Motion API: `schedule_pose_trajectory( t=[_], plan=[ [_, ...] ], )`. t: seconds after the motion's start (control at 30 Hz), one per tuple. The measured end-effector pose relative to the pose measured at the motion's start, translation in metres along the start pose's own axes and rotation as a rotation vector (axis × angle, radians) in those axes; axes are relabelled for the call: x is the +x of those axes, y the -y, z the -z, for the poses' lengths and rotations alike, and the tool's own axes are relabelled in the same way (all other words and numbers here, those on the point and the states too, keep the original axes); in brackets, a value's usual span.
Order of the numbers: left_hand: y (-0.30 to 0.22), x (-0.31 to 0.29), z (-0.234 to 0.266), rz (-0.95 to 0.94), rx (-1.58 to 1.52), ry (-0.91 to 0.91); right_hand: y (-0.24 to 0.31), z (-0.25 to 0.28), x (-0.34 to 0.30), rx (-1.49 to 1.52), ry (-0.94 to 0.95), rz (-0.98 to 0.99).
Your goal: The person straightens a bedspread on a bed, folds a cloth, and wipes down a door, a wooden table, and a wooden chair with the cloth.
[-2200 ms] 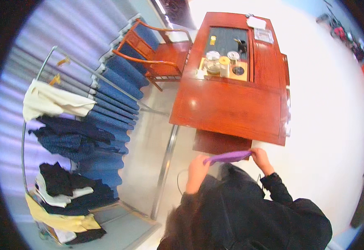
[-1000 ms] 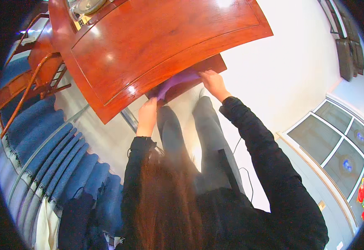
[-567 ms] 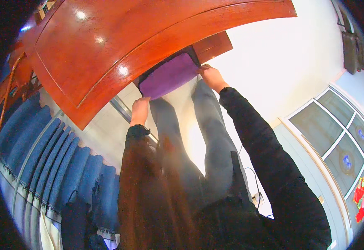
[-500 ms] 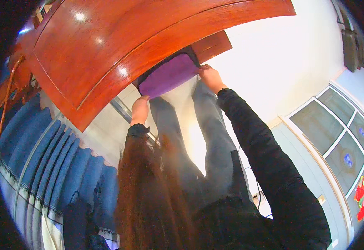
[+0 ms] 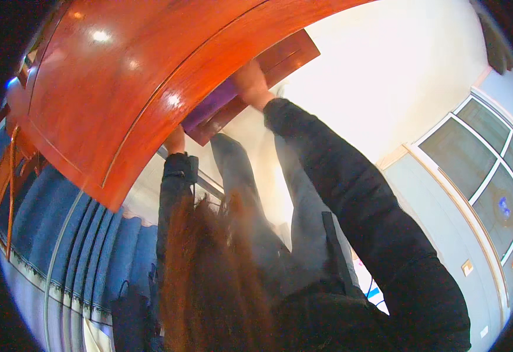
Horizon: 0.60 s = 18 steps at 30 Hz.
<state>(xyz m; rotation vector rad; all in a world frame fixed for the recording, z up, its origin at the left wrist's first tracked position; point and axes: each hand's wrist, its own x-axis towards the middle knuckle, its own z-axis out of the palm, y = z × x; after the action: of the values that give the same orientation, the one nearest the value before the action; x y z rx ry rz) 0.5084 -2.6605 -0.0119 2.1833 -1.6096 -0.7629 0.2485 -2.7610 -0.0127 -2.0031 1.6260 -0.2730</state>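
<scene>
Beneath the edge of a glossy red-brown wooden tabletop (image 5: 145,76), part of a flat purple pad or cloth (image 5: 211,107) shows against a lower wooden panel (image 5: 224,122). My right hand (image 5: 252,85) reaches in over the right part of the purple piece, blurred by motion, its fingers hidden under the tabletop edge. Just left of the purple piece, my left hand (image 5: 175,141) also goes under that edge, so only its wrist side shows. What either hand grips cannot be made out.
My legs in grey trousers (image 5: 233,167) stretch below the tabletop, and long hair hangs across the lower middle. A blue pleated curtain (image 5: 71,234) hangs at left. White wall and a paned window (image 5: 459,155) lie at right, above a light switch (image 5: 467,267).
The purple piece, held out by both hands at its two sides, has moved in under the tabletop. Both hands followed it forward and left, and the wooden panel now shows along its near side.
</scene>
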Motion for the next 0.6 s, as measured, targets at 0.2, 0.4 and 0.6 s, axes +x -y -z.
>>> schedule_pose_trajectory(
  t=[0.2, 0.4, 0.6],
  plan=[
    [-0.035, -0.033, -0.044, 0.179, 0.573, 0.245, 0.028, -0.025, -0.041, -0.304, 0.268, 0.168],
    [-0.042, -0.021, -0.087, 0.200, 0.615, 0.145, -0.022, -0.005, -0.004, -0.443, 0.269, 0.311],
    [-0.086, 0.050, -0.112, 0.127, 0.532, 0.170, -0.084, 0.041, 0.047, -0.385, 0.286, 0.243]
  ],
)
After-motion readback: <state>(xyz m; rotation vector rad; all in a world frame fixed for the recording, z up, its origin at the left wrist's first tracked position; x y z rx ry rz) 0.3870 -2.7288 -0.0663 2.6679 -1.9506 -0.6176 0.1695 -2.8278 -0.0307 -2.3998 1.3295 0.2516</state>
